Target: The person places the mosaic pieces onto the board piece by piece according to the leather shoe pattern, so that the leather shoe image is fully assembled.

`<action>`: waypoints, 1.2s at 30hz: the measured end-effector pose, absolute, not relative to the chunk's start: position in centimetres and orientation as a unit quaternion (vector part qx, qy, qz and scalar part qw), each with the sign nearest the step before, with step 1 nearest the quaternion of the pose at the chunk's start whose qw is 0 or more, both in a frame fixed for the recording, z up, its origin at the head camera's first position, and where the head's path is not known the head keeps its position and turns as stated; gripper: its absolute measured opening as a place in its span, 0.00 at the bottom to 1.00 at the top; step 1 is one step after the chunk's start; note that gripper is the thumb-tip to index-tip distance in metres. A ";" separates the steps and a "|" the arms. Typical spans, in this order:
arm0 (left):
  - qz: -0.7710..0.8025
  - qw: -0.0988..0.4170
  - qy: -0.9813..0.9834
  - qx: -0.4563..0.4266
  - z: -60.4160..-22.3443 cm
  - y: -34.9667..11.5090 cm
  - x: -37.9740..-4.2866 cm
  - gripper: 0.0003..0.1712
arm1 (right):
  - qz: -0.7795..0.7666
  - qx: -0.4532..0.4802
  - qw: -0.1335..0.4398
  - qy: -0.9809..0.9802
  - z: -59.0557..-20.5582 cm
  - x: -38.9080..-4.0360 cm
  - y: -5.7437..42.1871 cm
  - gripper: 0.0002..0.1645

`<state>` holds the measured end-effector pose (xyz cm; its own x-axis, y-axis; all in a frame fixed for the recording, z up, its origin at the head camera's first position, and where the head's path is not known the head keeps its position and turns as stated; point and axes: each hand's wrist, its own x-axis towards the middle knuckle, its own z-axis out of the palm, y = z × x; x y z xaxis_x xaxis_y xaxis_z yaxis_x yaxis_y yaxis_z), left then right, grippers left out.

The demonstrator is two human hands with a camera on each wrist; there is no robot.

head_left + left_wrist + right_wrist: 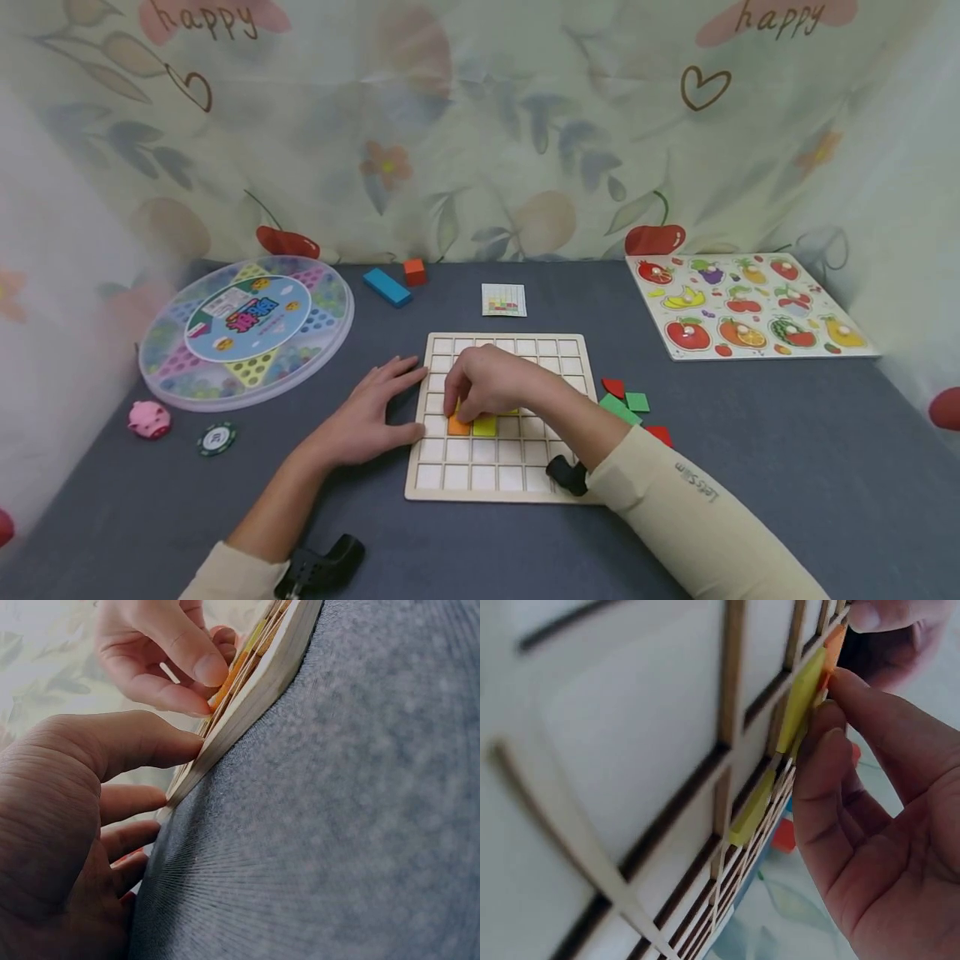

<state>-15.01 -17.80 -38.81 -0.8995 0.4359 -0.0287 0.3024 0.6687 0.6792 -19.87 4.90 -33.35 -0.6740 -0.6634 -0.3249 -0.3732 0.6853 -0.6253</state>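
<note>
Right hand [491, 379] has its fingers curled, thumb and fingertips pinching a flat orange tile [459, 427] that's sitting on a square pale wood board with a raised grid and white cells [483, 477]. Left hand [367, 417] has its fingers spread, with the thumb and fingertips touching the board's left edge. Right beside the orange one is a flat yellow tile [484, 427], plus a bit more yellow peeking out from under the right hand.

All of it is on a dark grey tabletop [750, 483], backed by pale fabric printed with leaves, flowers and cherries [495, 125]. The fabric says "happy" twice, and the right cream sleeve [697, 508] has lettering that looks like "LetsSlim". There's also a round clear plastic game case [342, 333] with a blue label; can't make out its lettering. Same for the small white card with a coloured grid [504, 300] behind the board, the print's too tiny.

The right hand hides some cells, the right arm partly covers the red and green pieces [618, 409] by the board, and both sleeves run out of frame.
</note>
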 end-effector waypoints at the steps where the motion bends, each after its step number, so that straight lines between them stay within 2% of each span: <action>1: 0.353 0.095 0.908 0.202 -38.8 -17.8 -15.0 0.44 | -0.262 -0.296 0.273 0.877 -33.3 -19.8 4.9 0.08; 14: 0.349 0.096 0.911 0.199 -38.8 -17.7 -15.1 0.44 | -0.273 -0.307 0.267 0.872 -33.0 -20.1 6.0 0.07; 20: 0.351 0.098 0.909 0.202 -38.7 -17.7 -15.0 0.44 | -0.291 -0.305 0.255 0.870 -31.9 -20.1 8.2 0.08; 36: 0.346 0.099 0.911 0.200 -38.7 -17.5 -14.9 0.45 | -0.325 -0.230 0.231 0.888 -31.1 -19.9 16.3 0.09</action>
<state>-14.90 -17.51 -38.72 -0.9000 0.4339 -0.0422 0.2967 0.6806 0.6698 -19.87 16.29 -31.09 -0.7873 -0.5588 -0.2605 -0.2580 0.6824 -0.6839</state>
